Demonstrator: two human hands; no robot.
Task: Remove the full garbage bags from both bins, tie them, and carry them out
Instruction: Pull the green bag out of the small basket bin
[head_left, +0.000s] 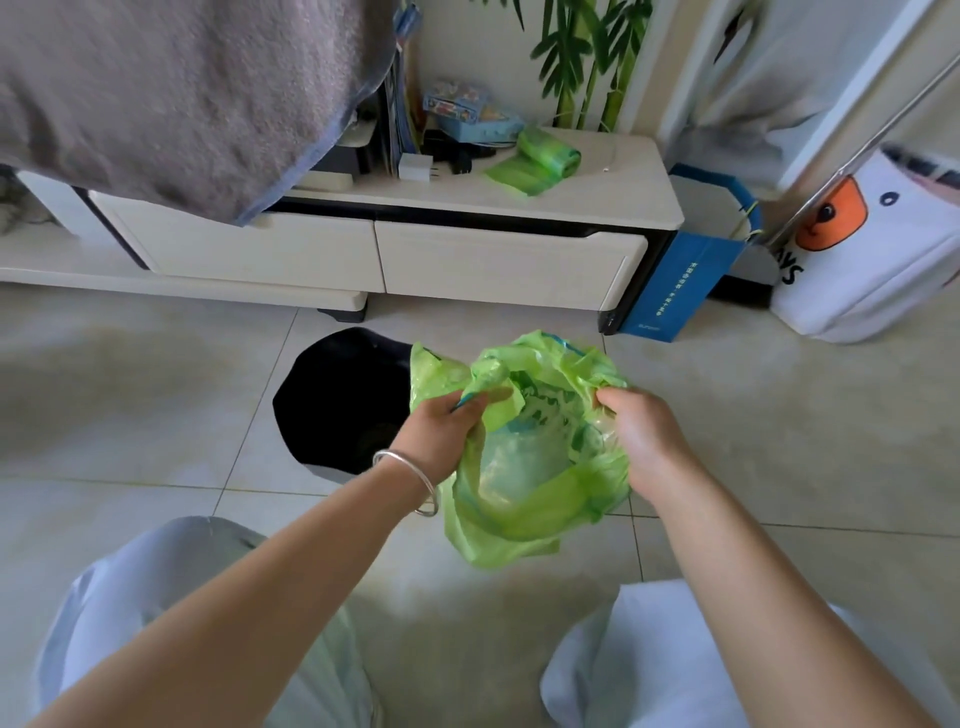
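The green garbage bag (524, 467) is out of the bin and hanging above the floor tiles, held up between both hands, just right of the black bin (343, 400), which stands bare and dark inside on the floor in front of the cabinet. The left hand (441, 431) is closed on the left side of the bag's rim, bunching the plastic and what looks like a blue drawstring (470, 399) in the fingers; a silver bracelet (410, 480) sits on that wrist. The right hand (641, 436) pinches the right side of the rim, fingers curled into the film. The mouth gapes open between them, and the contents show only as pale shapes through the plastic.

So this reads as the tying step for bag 1 of 2: lifted clear, not yet closed. The next move calls for drawing the 2 gripped sides together over the opening, gathering the slack and knotting or cinching it without letting the bag drop or tip.

Up on the tabletop of the cabinet, toward its right end, lies a roll of fresh green bags (540, 158). A blue paper bag (691, 265) leans at the cabinet's right corner. A second bin is not in view here.
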